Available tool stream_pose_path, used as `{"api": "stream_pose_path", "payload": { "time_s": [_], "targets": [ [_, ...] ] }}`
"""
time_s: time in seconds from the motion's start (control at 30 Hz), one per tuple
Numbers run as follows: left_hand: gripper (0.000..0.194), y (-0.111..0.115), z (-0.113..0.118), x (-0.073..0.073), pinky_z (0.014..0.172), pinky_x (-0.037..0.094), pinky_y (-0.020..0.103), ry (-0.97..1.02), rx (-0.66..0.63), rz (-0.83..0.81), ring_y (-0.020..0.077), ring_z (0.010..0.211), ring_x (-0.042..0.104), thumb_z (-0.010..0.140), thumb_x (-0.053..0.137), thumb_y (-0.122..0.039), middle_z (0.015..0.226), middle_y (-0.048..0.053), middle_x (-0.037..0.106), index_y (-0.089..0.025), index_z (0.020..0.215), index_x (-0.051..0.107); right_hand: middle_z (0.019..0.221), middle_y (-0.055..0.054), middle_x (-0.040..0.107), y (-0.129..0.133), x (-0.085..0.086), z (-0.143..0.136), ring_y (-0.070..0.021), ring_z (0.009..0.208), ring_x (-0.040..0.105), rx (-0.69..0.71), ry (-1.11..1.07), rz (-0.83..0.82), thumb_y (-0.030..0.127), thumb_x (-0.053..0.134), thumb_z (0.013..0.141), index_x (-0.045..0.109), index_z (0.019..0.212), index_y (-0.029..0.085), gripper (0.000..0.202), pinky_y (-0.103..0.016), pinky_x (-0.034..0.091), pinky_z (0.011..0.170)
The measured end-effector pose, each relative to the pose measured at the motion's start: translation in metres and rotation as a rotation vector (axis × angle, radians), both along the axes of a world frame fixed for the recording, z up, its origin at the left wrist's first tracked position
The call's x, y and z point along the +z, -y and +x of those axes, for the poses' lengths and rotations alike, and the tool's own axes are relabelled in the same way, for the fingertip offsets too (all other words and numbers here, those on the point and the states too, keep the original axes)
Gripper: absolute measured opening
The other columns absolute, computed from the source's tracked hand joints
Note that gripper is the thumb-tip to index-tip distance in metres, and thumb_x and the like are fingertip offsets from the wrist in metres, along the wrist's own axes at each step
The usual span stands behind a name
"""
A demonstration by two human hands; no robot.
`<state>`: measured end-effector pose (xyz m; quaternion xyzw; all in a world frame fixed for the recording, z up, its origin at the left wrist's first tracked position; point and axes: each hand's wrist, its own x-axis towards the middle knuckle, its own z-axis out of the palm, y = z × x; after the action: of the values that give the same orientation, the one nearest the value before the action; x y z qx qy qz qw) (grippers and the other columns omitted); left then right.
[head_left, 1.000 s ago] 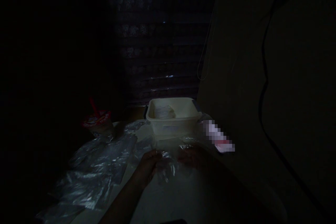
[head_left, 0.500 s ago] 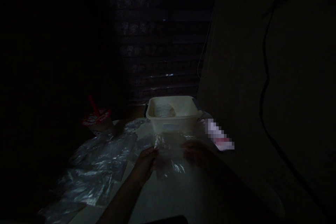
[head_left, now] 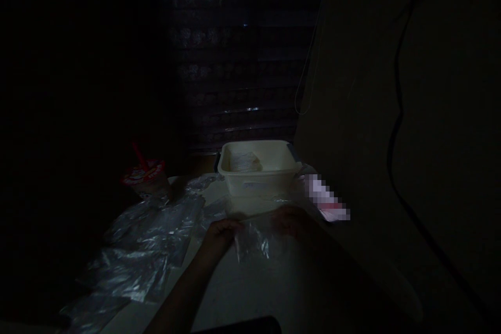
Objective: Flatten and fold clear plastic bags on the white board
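In the dim light a clear plastic bag [head_left: 252, 242] hangs between my two hands over the pale table. My left hand [head_left: 221, 232] pinches its upper left edge between thumb and fingers. At its upper right edge my right hand [head_left: 291, 222] is closed on it, dark and slightly blurred. Just beyond the hands stands a cream plastic bin [head_left: 262, 183] with a clear packet [head_left: 245, 162] inside at the left. A spread pile of clear plastic bags [head_left: 144, 250] lies to the left of my left hand.
A cup [head_left: 151, 182] with a red lid and red straw stands behind the pile. A pixelated pink-white object [head_left: 326, 201] lies right of the bin. A dark cable [head_left: 395, 130] hangs at the right; slatted blinds [head_left: 242, 62] are behind.
The clear bag has tilted, its top edge now stretched between my hands and its body hanging below. Both hands have shifted slightly.
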<state>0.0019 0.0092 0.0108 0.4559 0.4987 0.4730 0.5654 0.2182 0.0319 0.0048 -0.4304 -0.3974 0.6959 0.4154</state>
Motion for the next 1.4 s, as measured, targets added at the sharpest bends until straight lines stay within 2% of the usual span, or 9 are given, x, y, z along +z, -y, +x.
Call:
{"api": "stream_pose_path", "payload": {
  "time_s": [0.17,0.3,0.47,0.7,0.9,1.0,1.1,1.23,1.4],
  "targets": [
    [0.012,0.003,-0.003,0.000,0.052,0.041,0.026,-0.075,0.077,0.055,0.0158,0.055,0.055,0.053,0.056,-0.022,0.064,0.004,0.063,-0.014,0.061,0.062,0.073,-0.003,0.064,-0.001,0.002,0.006,-0.0158,0.060,0.060,-0.077,-0.051,0.005,0.031,0.056,0.059,0.058,0.078,0.019,0.023,-0.032,0.045,0.057],
    [0.021,0.009,-0.002,0.005,0.073,0.042,0.031,-0.415,0.117,0.291,0.0192,0.082,0.056,0.066,0.049,-0.023,0.089,0.005,0.062,-0.017,0.081,0.062,0.073,-0.004,0.064,-0.003,0.005,0.007,-0.0165,0.062,0.059,-0.206,0.128,0.083,0.033,0.057,0.058,0.058,0.074,0.019,0.021,-0.029,0.045,0.051],
    [0.035,0.011,0.003,0.000,0.090,0.035,0.034,-0.858,-0.097,0.561,0.0163,0.105,0.045,0.079,0.032,-0.021,0.114,0.006,0.051,-0.020,0.111,0.047,0.064,-0.004,0.062,-0.006,0.007,0.007,-0.0170,0.060,0.057,-0.342,0.330,0.180,0.034,0.057,0.055,0.057,0.064,0.018,0.019,-0.028,0.042,0.049],
    [0.041,0.011,0.001,-0.014,0.094,0.027,0.042,-1.232,-0.280,0.672,0.0189,0.115,0.032,0.080,0.028,-0.019,0.123,0.012,0.040,-0.012,0.120,0.035,0.064,-0.003,0.060,-0.003,0.007,0.010,-0.0183,0.066,0.053,-0.391,0.507,0.313,0.036,0.052,0.058,0.058,0.057,0.020,0.017,-0.031,0.040,0.061],
    [0.042,0.017,0.001,-0.009,0.095,0.017,0.049,-1.408,-0.364,0.698,0.0188,0.118,0.026,0.084,0.022,-0.027,0.128,0.012,0.032,-0.014,0.124,0.026,0.072,-0.005,0.060,-0.002,0.003,0.011,-0.0202,0.071,0.054,-0.338,0.720,0.475,0.035,0.044,0.065,0.058,0.066,0.019,0.022,-0.034,0.041,0.068],
    [0.044,0.020,0.004,-0.008,0.094,0.014,0.051,-1.456,-0.383,0.713,0.0200,0.119,0.024,0.084,0.021,-0.028,0.129,0.012,0.029,-0.013,0.125,0.024,0.076,-0.007,0.061,0.001,0.003,0.008,-0.0208,0.076,0.054,-0.376,0.792,0.529,0.031,0.041,0.068,0.058,0.070,0.018,0.021,-0.036,0.040,0.074],
    [0.045,0.023,0.005,-0.007,0.094,0.013,0.053,-1.490,-0.395,0.715,0.0218,0.120,0.022,0.084,0.021,-0.030,0.130,0.013,0.026,-0.011,0.125,0.023,0.087,-0.008,0.060,0.011,0.003,0.000,-0.0205,0.085,0.052,-0.422,0.848,0.690,0.021,0.039,0.068,0.058,0.082,0.019,0.024,-0.037,0.039,0.080],
    [0.046,0.025,0.005,-0.005,0.093,0.013,0.053,-1.510,-0.423,0.686,0.0216,0.121,0.019,0.084,0.019,-0.030,0.131,0.013,0.023,-0.011,0.126,0.021,0.105,-0.007,0.055,0.031,0.008,-0.025,-0.0189,0.101,0.045,-0.237,0.969,0.980,0.013,0.035,0.070,0.053,0.101,0.018,0.037,-0.037,0.034,0.090],
    [0.046,0.023,0.005,-0.008,0.092,0.011,0.055,-1.535,-0.448,0.654,0.0217,0.122,0.016,0.081,0.023,-0.024,0.133,0.011,0.019,-0.014,0.126,0.020,0.126,-0.011,0.036,0.051,0.019,-0.065,-0.0193,0.117,0.027,0.063,1.125,1.087,0.023,0.030,0.080,0.038,0.119,0.009,0.042,-0.036,0.026,0.097]
  ]
}}
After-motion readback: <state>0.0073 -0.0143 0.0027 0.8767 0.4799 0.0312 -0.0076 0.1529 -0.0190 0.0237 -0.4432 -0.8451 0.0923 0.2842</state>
